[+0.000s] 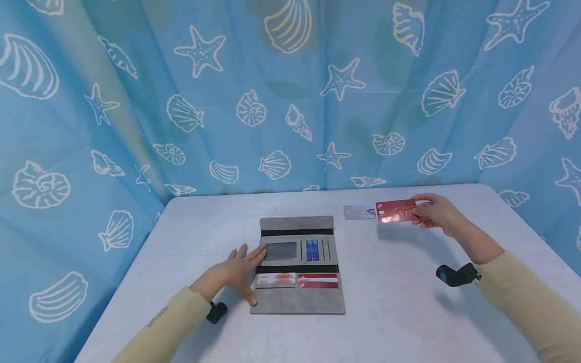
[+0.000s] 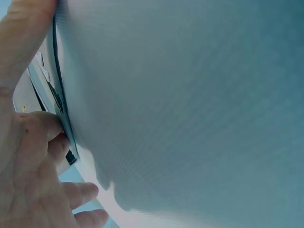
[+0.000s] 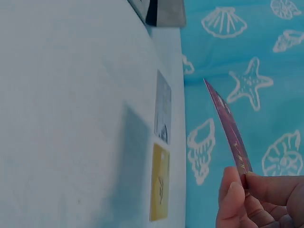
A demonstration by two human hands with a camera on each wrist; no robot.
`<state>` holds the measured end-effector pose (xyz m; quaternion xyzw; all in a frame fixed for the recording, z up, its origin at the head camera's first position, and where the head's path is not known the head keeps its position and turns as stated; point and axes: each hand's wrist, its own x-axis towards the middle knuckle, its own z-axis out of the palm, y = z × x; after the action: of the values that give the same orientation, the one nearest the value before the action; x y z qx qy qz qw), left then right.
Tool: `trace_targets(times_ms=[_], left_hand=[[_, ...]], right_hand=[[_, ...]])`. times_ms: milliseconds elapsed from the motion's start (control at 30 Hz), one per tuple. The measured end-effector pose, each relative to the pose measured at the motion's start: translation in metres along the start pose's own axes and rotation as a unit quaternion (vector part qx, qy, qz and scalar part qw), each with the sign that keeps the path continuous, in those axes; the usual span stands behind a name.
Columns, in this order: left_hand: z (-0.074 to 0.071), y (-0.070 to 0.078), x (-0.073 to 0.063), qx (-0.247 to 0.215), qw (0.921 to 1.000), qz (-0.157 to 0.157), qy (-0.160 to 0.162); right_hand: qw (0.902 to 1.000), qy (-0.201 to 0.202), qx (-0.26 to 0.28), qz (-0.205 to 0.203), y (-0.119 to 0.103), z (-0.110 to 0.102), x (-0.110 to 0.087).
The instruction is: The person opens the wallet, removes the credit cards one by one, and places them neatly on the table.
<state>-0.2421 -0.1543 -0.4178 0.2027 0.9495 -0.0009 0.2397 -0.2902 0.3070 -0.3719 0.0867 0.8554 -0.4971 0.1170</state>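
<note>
White tablecloth [image 1: 390,322] spreads underneath; on it a grey wallet [image 1: 297,301] lies open with cards [image 1: 322,285] tucked inside, the left hand [image 1: 237,274] touching its left edge, fingers spread; farther off, the right hand [image 1: 436,214] pinches a red card [image 1: 395,210] above the cloth; a silver card [image 1: 356,213] and a gold card [image 3: 159,187] lie near the far edge, before a shell-patterned curtain [image 1: 272,85]

The glossy red rectangular plastic card [image 1: 392,212] reads "VIP" in gold letters and bears a small white emblem; the silvery-white rectangular card [image 1: 356,213] shows a fainter "VIP". Dark lettering on the beige fabric left sleeve [image 1: 169,322] is illegible.
</note>
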Motion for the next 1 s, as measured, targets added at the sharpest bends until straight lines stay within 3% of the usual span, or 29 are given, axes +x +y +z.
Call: trace_targets(times_ms=[233, 500, 667, 867, 1000], left_hand=[[0.0, 0.0, -0.001, -0.004, 1.0, -0.004, -0.003], [-0.001, 0.0, -0.002, -0.007, 1.0, 0.0, -0.001], [-0.001, -0.001, -0.002, -0.004, 1.0, 0.001, -0.003], [-0.001, -0.001, -0.001, -0.007, 1.0, 0.004, -0.003], [0.0, -0.002, 0.0, -0.005, 1.0, 0.001, -0.002]], right_hand=[[0.9985, 0.052, 0.017, -0.004, 0.006, -0.014, 0.008], [0.9904, 0.127, 0.048, -0.027, 0.017, -0.026, 0.014], [0.98, 0.175, 0.088, -0.036, 0.047, -0.04, 0.042], [0.9686, 0.217, 0.122, -0.01, 0.09, -0.055, 0.084], [0.9647, 0.223, 0.137, 0.026, 0.091, -0.058, 0.085]])
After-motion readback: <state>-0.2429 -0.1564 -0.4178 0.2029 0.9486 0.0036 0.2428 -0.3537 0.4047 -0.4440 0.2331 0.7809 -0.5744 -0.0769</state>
